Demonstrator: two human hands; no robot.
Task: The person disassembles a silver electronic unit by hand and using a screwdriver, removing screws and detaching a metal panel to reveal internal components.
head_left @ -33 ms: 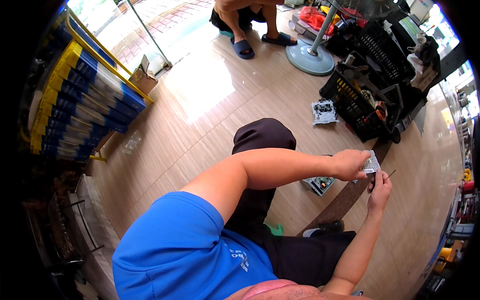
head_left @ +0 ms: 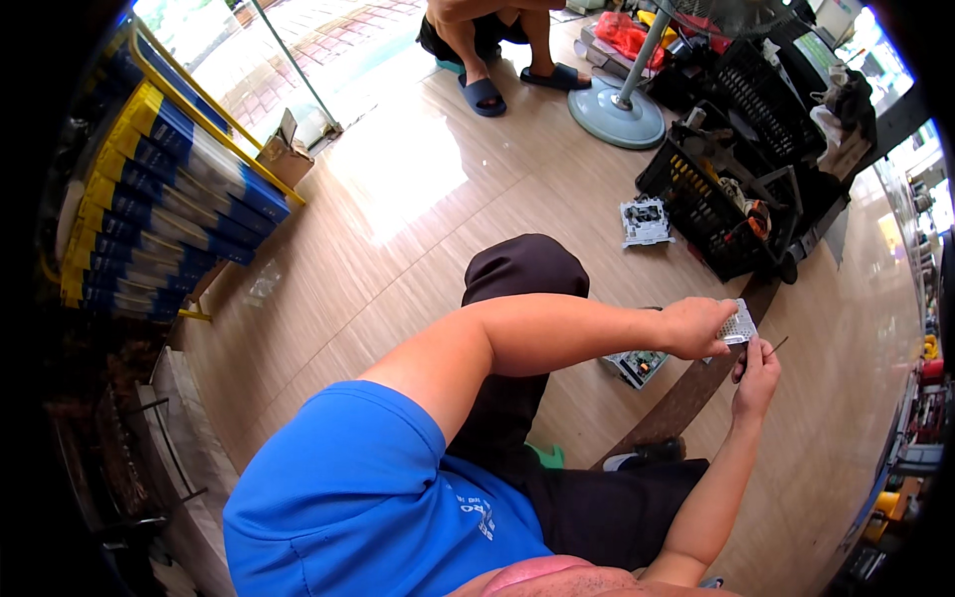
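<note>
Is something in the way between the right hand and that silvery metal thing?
No, nothing visible: the right hand is at the lower edge of the silvery metal thing, which the left hand grips.

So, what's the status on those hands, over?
Left hand: gripping metal plate. Right hand: holding thin rod, close by the plate. Nearby: circuit board, partly hidden by left arm.

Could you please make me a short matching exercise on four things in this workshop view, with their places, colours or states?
1. Perforated metal part
2. Thin rod
3. Fan base
4. Slippers

A. Dark blue, worn
B. In the right hand
C. Round, pale blue-grey
D. Gripped by the left hand

Pairs: 1-D, 2-B, 3-C, 4-A
</note>
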